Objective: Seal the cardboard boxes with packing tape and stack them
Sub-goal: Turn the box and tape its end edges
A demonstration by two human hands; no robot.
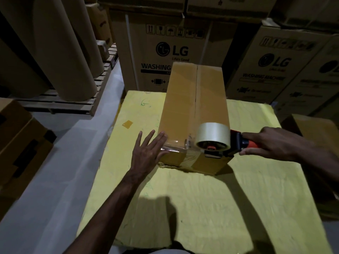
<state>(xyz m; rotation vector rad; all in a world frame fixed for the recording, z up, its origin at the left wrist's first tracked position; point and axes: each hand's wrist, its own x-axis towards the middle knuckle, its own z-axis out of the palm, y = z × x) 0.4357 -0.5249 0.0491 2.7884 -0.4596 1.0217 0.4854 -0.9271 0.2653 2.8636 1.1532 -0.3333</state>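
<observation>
Head view, a dim storeroom: a yellow-covered table (201,198) carries the cardboard box (183,107), laid lengthwise with one end towards the camera. Behind the box stand printed washing-machine cartons (165,52). At the box's near-left corner the left hand (146,153) lies flat, fingers straight, pressing glossy tape down. At its near-right corner the right hand (271,142) is curled round the handle of the tape dispenser (236,142), whose roll sits over the box top. Judgement: stiff corrugated walls, slick where taped; best lifted low by both long sides. Weight cannot be told. Contents, far end and dispenser blade are hidden; tape along the centre seam is hard to make out.
</observation>
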